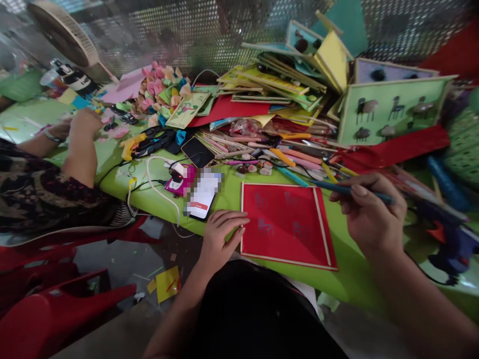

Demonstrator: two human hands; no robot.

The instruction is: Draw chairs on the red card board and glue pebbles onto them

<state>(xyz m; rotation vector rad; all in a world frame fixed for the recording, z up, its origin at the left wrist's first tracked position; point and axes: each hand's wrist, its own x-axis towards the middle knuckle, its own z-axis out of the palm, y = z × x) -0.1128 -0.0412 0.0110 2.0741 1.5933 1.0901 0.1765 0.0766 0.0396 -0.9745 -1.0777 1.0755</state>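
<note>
On the green table lies a red card (286,249) edged with thin pale sticks, with several small dark chair-like drawings on it. My left hand (221,237) lies at the card's left edge, fingers stretched out and fingertips touching it. Over the card's upper right, my right hand (372,214) grips a slim blue pen (331,187), held nearly level and pointing left; its tip is near the card's top edge. Beyond my left hand is a phone (205,192) with its screen lit.
Brushes and pens (295,158) lie behind the card. Framed cards (269,82) are piled at the back; a green panel (396,112) bears stone figures. A glue gun (451,247) rests at right. Left are a power socket (178,182) with cords and a co-worker's hands (84,122).
</note>
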